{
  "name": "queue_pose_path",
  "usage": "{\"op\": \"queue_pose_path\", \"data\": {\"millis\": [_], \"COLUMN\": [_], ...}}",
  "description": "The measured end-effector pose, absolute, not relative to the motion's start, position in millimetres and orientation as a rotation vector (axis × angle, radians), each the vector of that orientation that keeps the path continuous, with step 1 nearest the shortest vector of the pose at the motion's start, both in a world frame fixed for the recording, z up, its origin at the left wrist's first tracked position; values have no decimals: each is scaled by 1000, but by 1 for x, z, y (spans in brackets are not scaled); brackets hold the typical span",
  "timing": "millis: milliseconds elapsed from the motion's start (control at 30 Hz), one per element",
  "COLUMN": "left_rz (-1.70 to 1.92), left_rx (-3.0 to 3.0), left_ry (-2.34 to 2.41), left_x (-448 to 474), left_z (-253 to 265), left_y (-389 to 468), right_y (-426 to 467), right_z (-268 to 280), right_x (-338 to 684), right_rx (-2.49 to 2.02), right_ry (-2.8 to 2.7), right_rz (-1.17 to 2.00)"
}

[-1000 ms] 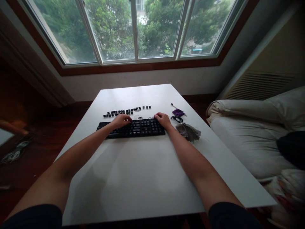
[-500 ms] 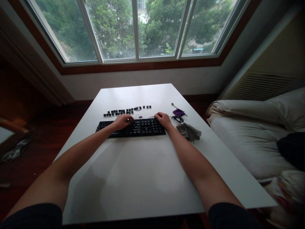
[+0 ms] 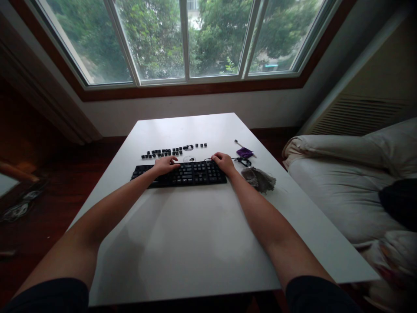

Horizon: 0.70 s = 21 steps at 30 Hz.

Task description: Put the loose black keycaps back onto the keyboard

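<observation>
A black keyboard (image 3: 185, 174) lies across the white table in front of me. Over its upper left part is my left hand (image 3: 166, 165), with thumb and fingers apart and nothing visible between them. My right hand (image 3: 223, 162) grips the keyboard's back right corner, its fingers bent over the edge. Behind the keyboard, loose black keycaps (image 3: 163, 152) lie in rows, with a few more keycaps (image 3: 201, 145) to the right. A small ring-shaped item (image 3: 191, 159) sits close behind the keyboard; what it is I cannot make out.
Right of the keyboard lie a grey rag (image 3: 259, 179), a coiled black cable (image 3: 243, 161), a purple cloth (image 3: 244, 152) and a thin brush-like stick (image 3: 238, 143). The white table (image 3: 182, 243) stands below a window. A pale sofa (image 3: 335, 187) flanks it on the right.
My left hand has shifted slightly left over the keyboard, and its fingers have spread from a more closed pose. My right hand stays at the keyboard's corner.
</observation>
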State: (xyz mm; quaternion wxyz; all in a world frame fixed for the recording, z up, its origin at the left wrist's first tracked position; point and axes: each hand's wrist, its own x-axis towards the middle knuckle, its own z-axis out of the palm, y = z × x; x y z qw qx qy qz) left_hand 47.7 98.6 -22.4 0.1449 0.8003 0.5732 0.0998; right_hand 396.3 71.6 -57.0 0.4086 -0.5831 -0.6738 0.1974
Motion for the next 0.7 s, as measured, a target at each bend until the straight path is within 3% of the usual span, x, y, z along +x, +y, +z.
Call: {"op": "queue_pose_path", "data": {"millis": [300,533,700], "left_rz": [215,509,478], "left_rx": [2309,2623,2780], "left_ry": [1535,1689,1645], "left_x": [45,69,90], "left_z": [-16,-8,-13], "left_y": [114,131,143], "right_y": [72,72,71], "right_z": [-57,-57,-55], "right_x": [396,397,397], "right_rx": [-1455,-1478,-1461], "right_ry": [-1685,-1682,-1692], "right_rz": [506,497,511]}}
